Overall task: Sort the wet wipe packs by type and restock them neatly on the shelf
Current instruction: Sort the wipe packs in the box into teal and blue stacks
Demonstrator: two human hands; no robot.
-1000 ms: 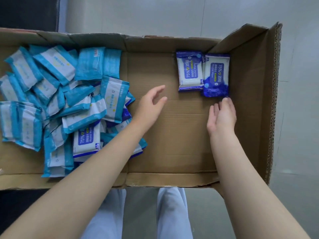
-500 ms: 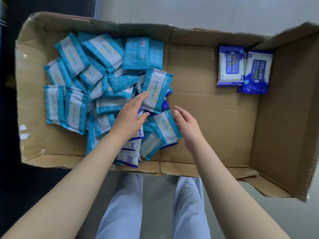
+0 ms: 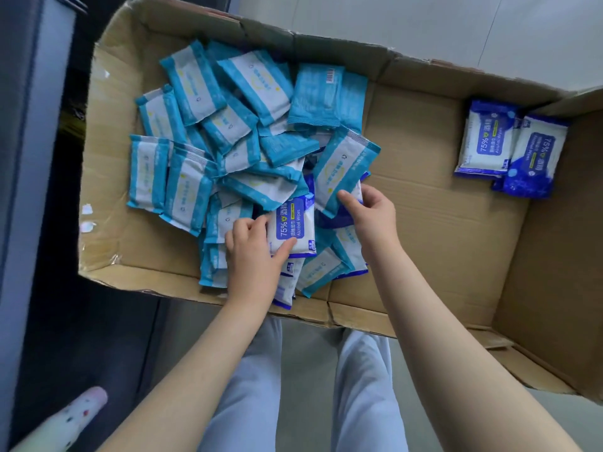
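Note:
A heap of several teal-and-white wipe packs point(image 3: 208, 132) fills the left half of an open cardboard box point(image 3: 440, 223). Dark blue "75% Alcohol Wipes" packs lie mixed in at the heap's near edge. My left hand point(image 3: 254, 256) grips one dark blue alcohol pack point(image 3: 292, 228) by its near end. My right hand point(image 3: 368, 213) pinches the near edge of a teal pack point(image 3: 342, 168) that lies over more dark blue packs. Two dark blue alcohol packs point(image 3: 509, 151) lie side by side at the box's far right.
The box floor between the heap and the two sorted packs is bare cardboard. The box's right wall point(image 3: 561, 256) stands tall. My legs in light trousers point(image 3: 306, 386) are below the box. A dark cabinet point(image 3: 32, 190) stands on the left.
Both hands moved from the right side of the box to the heap. The left hand closed on a dark blue alcohol pack, the right hand took hold of a teal pack.

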